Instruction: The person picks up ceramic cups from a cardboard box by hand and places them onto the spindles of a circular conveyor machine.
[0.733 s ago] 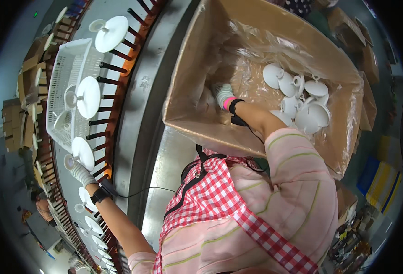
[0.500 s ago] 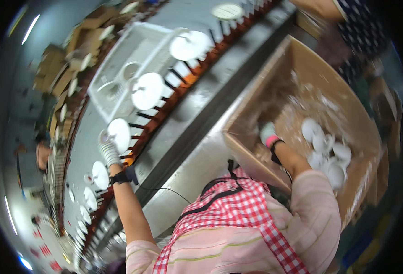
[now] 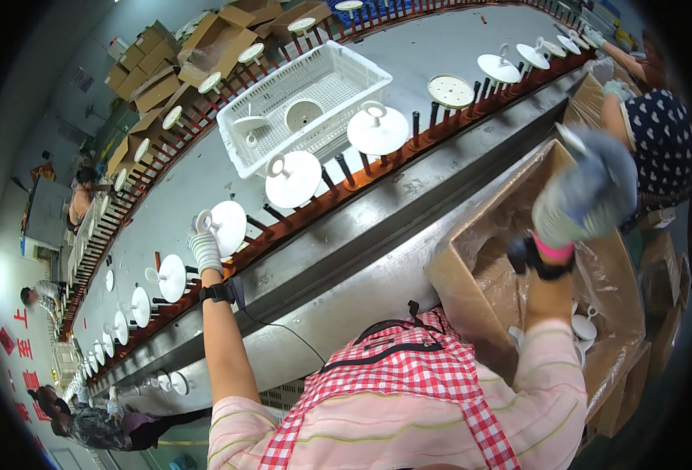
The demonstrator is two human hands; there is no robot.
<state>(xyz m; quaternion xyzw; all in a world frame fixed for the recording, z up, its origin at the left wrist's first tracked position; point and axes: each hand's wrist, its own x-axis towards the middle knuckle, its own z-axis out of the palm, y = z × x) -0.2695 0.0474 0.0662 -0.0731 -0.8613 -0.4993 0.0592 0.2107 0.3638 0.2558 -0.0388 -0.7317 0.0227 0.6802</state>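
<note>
My gloved left hand point(image 3: 205, 251) reaches up to the conveyor rack point(image 3: 338, 200) and grips a white handled cup point(image 3: 227, 225) that sits on a black peg. More white cups point(image 3: 293, 178) stand on pegs along the rack. My gloved right hand point(image 3: 585, 196) is raised above the cardboard box point(image 3: 471, 274). It is blurred, its fingers are curled, and I cannot tell if it holds anything. Inside the box's plastic liner a few white cups point(image 3: 585, 325) show beside my forearm.
A white plastic basket point(image 3: 244, 153) with two cups in it stands on the grey table behind the rack. Open cardboard boxes point(image 3: 205, 47) are stacked at the far side. A co-worker in a dotted top point(image 3: 663, 141) works at the right; other people stand far left.
My right hand has come up out of the box and now hangs blurred above its rim. My left hand stays at the rack. The view has swung toward the conveyor.
</note>
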